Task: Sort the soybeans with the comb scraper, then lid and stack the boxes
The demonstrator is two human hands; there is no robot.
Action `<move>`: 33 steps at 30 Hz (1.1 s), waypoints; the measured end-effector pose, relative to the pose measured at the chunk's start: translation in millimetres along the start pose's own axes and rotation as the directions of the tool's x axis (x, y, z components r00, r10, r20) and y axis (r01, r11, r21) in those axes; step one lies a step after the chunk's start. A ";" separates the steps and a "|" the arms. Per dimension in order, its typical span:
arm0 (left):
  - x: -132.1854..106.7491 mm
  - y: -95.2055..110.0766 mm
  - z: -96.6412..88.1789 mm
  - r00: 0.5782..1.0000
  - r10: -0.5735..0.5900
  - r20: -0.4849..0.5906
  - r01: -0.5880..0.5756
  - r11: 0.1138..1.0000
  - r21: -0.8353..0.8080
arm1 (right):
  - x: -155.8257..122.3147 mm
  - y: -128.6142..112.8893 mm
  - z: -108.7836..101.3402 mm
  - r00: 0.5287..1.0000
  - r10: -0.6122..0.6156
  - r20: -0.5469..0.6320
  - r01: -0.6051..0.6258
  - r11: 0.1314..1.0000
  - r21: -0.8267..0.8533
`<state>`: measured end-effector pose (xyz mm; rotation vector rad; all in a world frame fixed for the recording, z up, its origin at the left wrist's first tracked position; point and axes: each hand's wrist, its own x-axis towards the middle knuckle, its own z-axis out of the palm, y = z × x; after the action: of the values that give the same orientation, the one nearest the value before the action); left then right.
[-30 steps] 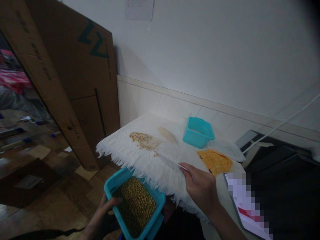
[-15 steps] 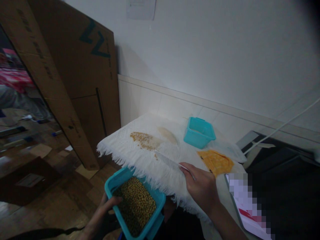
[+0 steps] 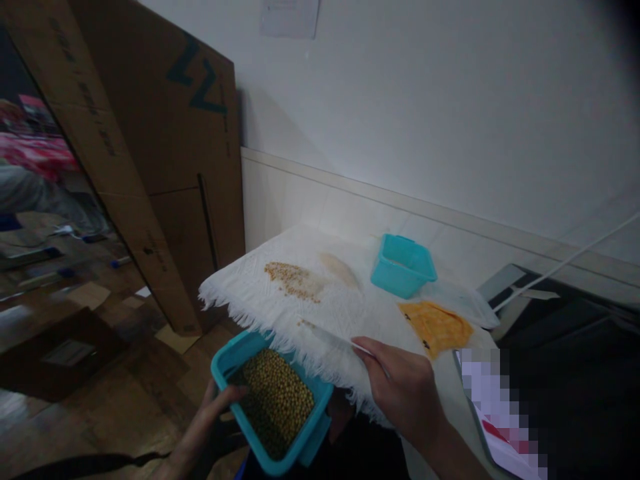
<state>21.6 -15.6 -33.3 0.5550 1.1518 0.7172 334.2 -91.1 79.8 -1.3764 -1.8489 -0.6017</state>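
Note:
My left hand (image 3: 213, 417) grips the near side of a teal bin (image 3: 273, 403) filled with yellow beans, held just below the table's front edge. My right hand (image 3: 400, 387) is closed on a thin white flat stick (image 3: 333, 335) that lies across a white fringed cloth (image 3: 320, 313). The stick's far tip rests near a few loose beans at the cloth's front. A small heap of beans (image 3: 295, 280) and a pale heap of grains (image 3: 340, 269) lie farther back on the cloth.
An empty teal bin (image 3: 403, 265) stands at the back of the cloth, an orange packet (image 3: 435, 327) right of it. Large cardboard boxes (image 3: 150, 147) lean at the left. A white cable (image 3: 565, 257) crosses a dark surface at right.
The stick has swept toward the cloth's front edge, drawing a few beans with it. The bin of beans has shifted slightly right and up under the edge.

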 end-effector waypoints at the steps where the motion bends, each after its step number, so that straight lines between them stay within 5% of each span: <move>1: -2.6 1.8 2.6 1.000 0.002 -0.022 -0.002 1.000 -0.001 | 0.3 -1.8 0.0 1.000 -0.004 0.001 0.004 1.000 -0.006; 5: -12.2 9.3 13.0 0.996 0.014 -0.086 -0.014 1.000 0.005 | 0.3 -7.9 1.5 1.000 0.002 0.030 -0.002 1.000 -0.011; 15: -17.9 16.6 13.2 0.999 0.017 -0.043 -0.017 1.000 0.005 | 5.7 -42.7 -2.0 0.997 -0.047 0.059 0.034 0.978 0.207; 25: -10.0 11.1 11.8 0.996 0.030 -0.086 -0.032 0.999 -0.017 | 8.0 31.8 23.7 0.990 0.061 -0.128 -0.079 0.988 -0.135; 33: -12.6 12.3 13.1 0.995 0.035 -0.090 -0.036 0.999 -0.009 | 0.3 36.8 34.8 0.990 0.126 -0.061 -0.128 0.991 -0.034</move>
<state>28.5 -17.4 -12.5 0.5401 1.2239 0.7847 359.1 -53.8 56.4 -1.4737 -1.6970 -0.6078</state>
